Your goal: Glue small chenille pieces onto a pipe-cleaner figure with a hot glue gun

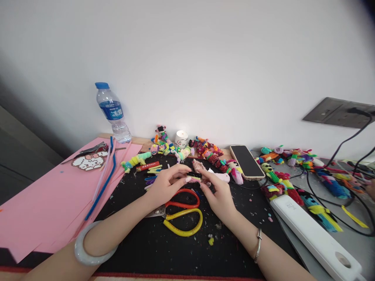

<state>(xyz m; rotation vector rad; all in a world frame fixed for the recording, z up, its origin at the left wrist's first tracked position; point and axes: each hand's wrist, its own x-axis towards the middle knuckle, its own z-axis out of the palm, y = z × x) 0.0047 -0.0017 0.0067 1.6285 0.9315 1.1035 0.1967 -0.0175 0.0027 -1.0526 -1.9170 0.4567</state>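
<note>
- The left hand [165,183] and the right hand [218,197] meet over the middle of the black mat [152,242], fingertips turned toward each other, both pinched narrow on a small fuzzy craft piece [195,176] held just above the mat; it is dark with pink and yellow bits, and too small to make out further.
- Holding it between both sets of fingertips, close in front of the body, likely keeps the tiny piece steady and in plain sight for fine work.
- The scissors [183,212], one loop red and one yellow, lie on the mat directly beneath the hands, blades pointing left under the left wrist, near enough to pick up without reaching.
- Loose pipe cleaners [102,183], blue and white, lie slanted across the pink paper sheets [43,207] at the left, apart from the working spot, as stock would be.
- A row of finished-looking colourful fuzzy figures [205,150] lines the back edge of the desk [295,183] against the wall, with more [281,185] spread to the right among cables; pushed back like this, they leave the mat's middle free.
- A water bottle [113,113] stands upright at the far left corner, a small white tape roll [181,138] sits by the wall, and a phone [246,161] lies face up just right of the hands.
- A white power strip [315,234] lies diagonally at the right.
- Scraps of fluff dot the mat around the hands, which suggests trimming is done right there.
</note>
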